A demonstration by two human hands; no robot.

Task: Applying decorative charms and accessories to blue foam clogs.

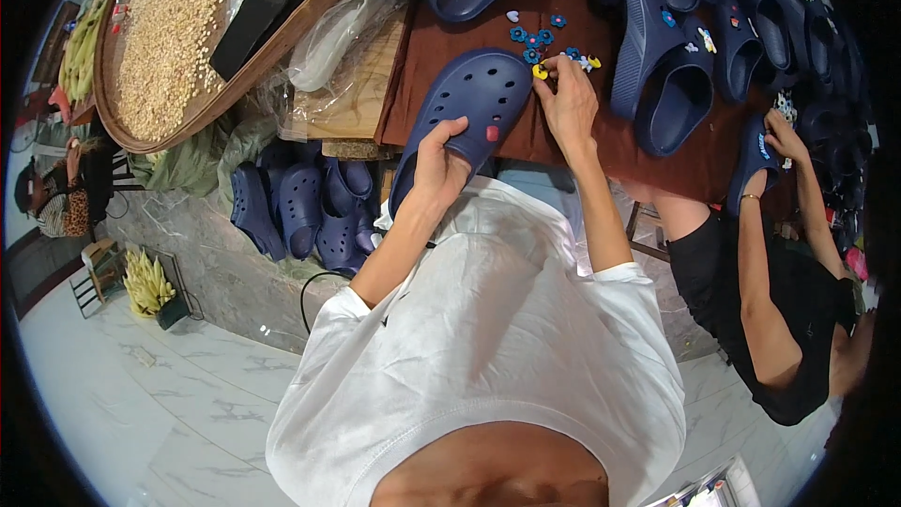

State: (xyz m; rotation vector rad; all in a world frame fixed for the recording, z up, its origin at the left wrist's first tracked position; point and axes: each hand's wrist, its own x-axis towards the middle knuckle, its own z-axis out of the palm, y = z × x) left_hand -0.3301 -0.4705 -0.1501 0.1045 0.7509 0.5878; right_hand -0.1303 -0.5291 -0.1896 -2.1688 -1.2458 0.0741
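My left hand [441,161] grips a navy blue clog [469,89] by its opening, thumb on top and the other fingers out of sight inside or behind it. Round holes dot the clog's upper, and one small red charm [493,133] sits on it. Close by the clog's right side, my right hand [569,103] pinches a small yellow charm [540,71] between thumb and fingertips. Just beyond that hand, several blue flower charms [533,40] lie loose on the brown cloth [469,36], along with a pale heart-shaped one [512,16].
More navy clogs [676,99] crowd the table's right and far edge, some with charms. At left are a round tray of pale grains [174,28], a black phone [255,33] and clogs piled low [300,211]. A co-worker's hand [786,138] works on another clog at right.
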